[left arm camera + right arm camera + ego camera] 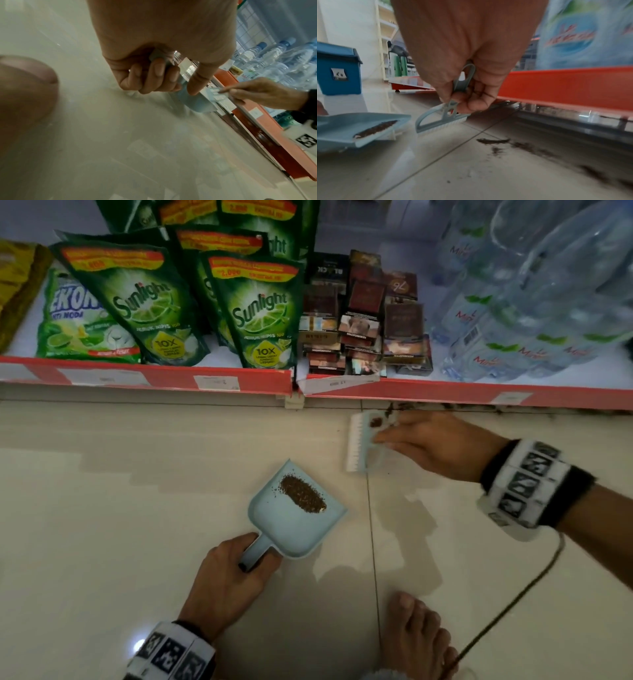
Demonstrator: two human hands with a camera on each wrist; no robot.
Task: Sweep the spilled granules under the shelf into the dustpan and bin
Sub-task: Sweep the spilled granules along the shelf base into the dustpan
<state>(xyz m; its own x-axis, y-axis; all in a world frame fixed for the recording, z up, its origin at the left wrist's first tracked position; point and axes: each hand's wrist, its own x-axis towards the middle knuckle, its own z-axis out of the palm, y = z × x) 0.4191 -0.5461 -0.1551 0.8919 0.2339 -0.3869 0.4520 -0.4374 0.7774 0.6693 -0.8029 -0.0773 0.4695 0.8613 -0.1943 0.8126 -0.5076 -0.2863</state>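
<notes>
A pile of brown granules [303, 494] lies in the pale blue plastic dustpan [274, 529] on the tiled floor [102, 525]. The white-bristled hand brush [359, 443] sits to its far right, near the red-edged shelf [445, 395]. More loose granules [530, 148] lie under that shelf. The blue lidded bin [337, 70] stands well apart to the left.

Pale blue dustpan [301, 529], brown granules [303, 498], red shelf edge [147, 374].

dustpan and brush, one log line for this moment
left hand holds dustpan | granules in pan | right hand holds brush | floor granules remain
</notes>
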